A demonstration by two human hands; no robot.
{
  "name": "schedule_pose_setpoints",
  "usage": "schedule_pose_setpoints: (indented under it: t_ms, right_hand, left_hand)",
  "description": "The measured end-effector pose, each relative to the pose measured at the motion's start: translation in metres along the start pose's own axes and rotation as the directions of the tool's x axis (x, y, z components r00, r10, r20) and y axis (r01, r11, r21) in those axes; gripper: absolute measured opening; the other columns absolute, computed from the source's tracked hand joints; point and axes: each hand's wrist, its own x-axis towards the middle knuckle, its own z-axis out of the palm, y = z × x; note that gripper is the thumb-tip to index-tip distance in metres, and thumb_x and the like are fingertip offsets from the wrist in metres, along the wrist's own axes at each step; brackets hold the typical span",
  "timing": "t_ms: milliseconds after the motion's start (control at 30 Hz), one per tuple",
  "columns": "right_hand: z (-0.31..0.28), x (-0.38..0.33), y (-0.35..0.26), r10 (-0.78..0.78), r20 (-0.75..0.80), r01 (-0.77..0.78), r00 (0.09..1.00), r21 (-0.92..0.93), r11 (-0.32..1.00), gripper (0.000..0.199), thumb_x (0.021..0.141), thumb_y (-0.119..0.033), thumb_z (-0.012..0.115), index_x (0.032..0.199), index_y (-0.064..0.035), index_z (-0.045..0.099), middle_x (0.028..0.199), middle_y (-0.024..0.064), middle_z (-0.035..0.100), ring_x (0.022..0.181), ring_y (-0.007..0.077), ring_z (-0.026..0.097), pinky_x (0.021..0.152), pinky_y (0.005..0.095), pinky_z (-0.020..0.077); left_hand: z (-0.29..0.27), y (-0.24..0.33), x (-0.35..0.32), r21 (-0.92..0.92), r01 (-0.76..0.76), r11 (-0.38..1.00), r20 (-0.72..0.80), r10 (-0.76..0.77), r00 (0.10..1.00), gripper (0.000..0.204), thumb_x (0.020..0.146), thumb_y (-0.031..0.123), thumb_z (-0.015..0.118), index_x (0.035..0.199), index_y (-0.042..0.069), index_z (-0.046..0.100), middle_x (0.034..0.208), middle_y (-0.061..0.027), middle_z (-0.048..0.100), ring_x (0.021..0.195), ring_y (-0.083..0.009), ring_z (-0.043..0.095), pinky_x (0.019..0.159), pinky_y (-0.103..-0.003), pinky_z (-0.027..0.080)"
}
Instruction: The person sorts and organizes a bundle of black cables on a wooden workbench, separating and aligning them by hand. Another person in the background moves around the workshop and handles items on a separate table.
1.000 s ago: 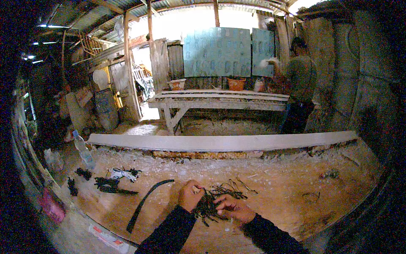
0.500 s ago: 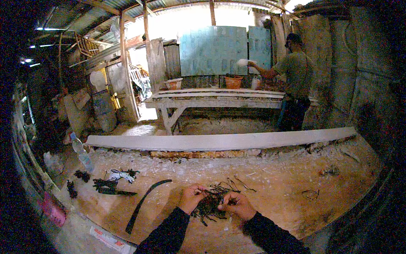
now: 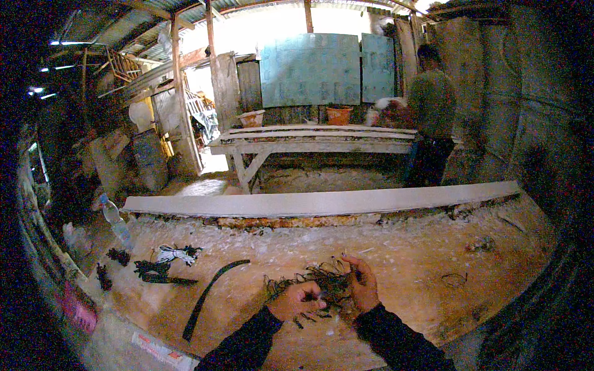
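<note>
A tangled bundle of thin dark cords [image 3: 334, 285] with looped strands lies on the wooden worktop, between and under my hands. My left hand [image 3: 298, 300] is closed with curled fingers on part of the bundle; its fingertips are partly hidden. My right hand [image 3: 365, 285] stands at the bundle's right side, thumb and finger pinched near the top on a strand of dark cord. Left of my hands lies a curved black strip [image 3: 210, 297]. Farther left are a bundle of white cord [image 3: 175, 254] and black bundles [image 3: 151, 270].
A long pale board [image 3: 322, 203] runs across the worktop's far side [image 3: 402, 266]. A clear bottle [image 3: 115, 219] stands at the left. A small wire loop [image 3: 455, 280] lies at right. Beyond, a person [image 3: 433, 105] works at another bench [image 3: 309, 148] holding orange buckets [image 3: 339, 115].
My right hand has moved up and slightly right, drawing strands. My left hand has shifted down and right over the bundle. The person behind has lowered an arm toward the bench.
</note>
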Motion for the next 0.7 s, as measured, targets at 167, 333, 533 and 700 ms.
schedule_pose_setpoints:
  t_ms: [167,333,533,700]
  right_hand:
    - [-0.003,-0.001,-0.005,-0.065,0.114,0.075,0.991,-0.081,0.994,0.021,0.068,0.006,0.055,0.085,-0.0049,0.057,0.088,0.0043,0.047,0.087,0.0170,0.048,0.081,0.0270,0.0373]
    - [-0.002,-0.007,-0.011,-0.045,0.265,0.103,0.963,-0.211,0.972,0.014,0.066,-0.002,0.063,0.078,-0.0070,0.061,0.093,0.0059,0.045,0.097,0.0209,0.043,0.086,0.0314,0.0341]
    - [0.009,-0.021,-0.020,0.005,0.690,0.210,0.724,-0.227,0.951,0.017,0.071,-0.015,0.062,0.088,-0.0111,0.062,0.107,0.0081,0.045,0.105,0.0244,0.039,0.091,0.0371,0.0291]
    - [0.016,-0.023,-0.017,-0.079,0.807,0.338,0.585,-0.155,0.928,0.021,0.074,-0.019,0.059,0.094,-0.0117,0.061,0.111,0.0084,0.046,0.109,0.0261,0.037,0.093,0.0388,0.0262]
  left_hand:
    - [-0.011,-0.013,0.007,0.220,-0.063,0.973,-0.500,0.168,0.850,0.018,0.068,0.016,0.065,0.070,0.005,0.050,0.064,0.0008,0.049,0.059,-0.0088,0.045,0.056,-0.023,0.039]
    - [-0.022,-0.017,0.007,0.146,0.047,0.988,-0.722,0.074,0.688,0.013,0.067,0.011,0.064,0.071,0.005,0.054,0.070,-0.0018,0.055,0.058,-0.0106,0.049,0.058,-0.024,0.040]
    - [-0.029,-0.020,0.006,0.065,0.013,0.998,-0.774,0.043,0.632,0.010,0.066,0.007,0.062,0.073,0.004,0.055,0.070,-0.0011,0.057,0.061,-0.0090,0.051,0.058,-0.023,0.040]
    - [-0.028,-0.025,0.006,0.052,0.038,0.998,-0.748,0.014,0.663,0.008,0.067,0.004,0.060,0.073,0.003,0.056,0.069,-0.0009,0.057,0.062,-0.0084,0.052,0.057,-0.022,0.040]
